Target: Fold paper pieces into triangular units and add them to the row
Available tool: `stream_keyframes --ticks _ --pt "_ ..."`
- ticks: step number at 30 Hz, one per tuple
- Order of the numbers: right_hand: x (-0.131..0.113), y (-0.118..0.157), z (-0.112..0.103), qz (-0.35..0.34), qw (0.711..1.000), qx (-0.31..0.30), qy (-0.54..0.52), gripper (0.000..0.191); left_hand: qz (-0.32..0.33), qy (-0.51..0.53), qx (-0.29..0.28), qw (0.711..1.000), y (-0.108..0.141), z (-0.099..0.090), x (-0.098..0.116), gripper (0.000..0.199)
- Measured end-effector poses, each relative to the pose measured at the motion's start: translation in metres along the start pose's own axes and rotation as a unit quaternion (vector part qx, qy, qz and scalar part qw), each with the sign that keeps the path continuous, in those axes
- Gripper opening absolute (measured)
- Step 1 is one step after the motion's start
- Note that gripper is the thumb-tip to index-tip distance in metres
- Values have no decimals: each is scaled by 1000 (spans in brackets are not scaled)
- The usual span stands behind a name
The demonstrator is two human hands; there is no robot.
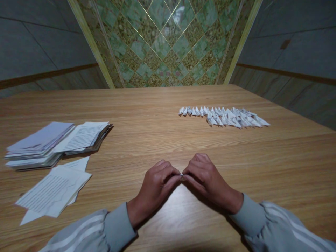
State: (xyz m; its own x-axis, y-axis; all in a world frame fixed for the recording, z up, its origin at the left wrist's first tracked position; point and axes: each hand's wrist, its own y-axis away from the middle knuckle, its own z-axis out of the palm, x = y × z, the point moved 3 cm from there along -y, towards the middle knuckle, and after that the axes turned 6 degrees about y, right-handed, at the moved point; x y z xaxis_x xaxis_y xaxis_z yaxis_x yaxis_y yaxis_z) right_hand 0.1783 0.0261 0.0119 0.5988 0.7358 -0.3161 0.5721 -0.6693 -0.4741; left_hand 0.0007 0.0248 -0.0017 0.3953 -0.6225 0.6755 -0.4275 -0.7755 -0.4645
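Observation:
My left hand [158, 182] and my right hand [207, 178] meet low in the middle of the head view, fingertips nearly touching. Between them they pinch a small piece of folded white paper [181, 175], mostly hidden by the fingers. Both hands are closed around its ends, a little above the wooden table [147, 129]. Farther back on the right stand rows of small folded paper pieces [236, 117], white with grey marks.
Two stacks of paper, a left one [42, 136] and a written-on one [85, 135], lie on the left. Nearer me are loose written sheets [56, 190]. A tiled wall [168, 42] rises behind the table.

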Motion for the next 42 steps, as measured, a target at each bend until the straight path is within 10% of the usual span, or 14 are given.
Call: stream_keyframes --ticks 14,21,31,42 --pt "2 2 0 41 998 -16 -55 13 -123 142 -5 982 -3 -6 1 18" --pt "2 0 -3 101 987 7 -128 18 -264 271 34 925 -4 -5 -12 11" --pt "14 -1 -11 151 975 -31 -161 18 -255 294 58 920 -3 -11 -18 13" --pt "8 3 -6 163 975 127 -80 19 -331 399 128 845 6 5 -1 27"
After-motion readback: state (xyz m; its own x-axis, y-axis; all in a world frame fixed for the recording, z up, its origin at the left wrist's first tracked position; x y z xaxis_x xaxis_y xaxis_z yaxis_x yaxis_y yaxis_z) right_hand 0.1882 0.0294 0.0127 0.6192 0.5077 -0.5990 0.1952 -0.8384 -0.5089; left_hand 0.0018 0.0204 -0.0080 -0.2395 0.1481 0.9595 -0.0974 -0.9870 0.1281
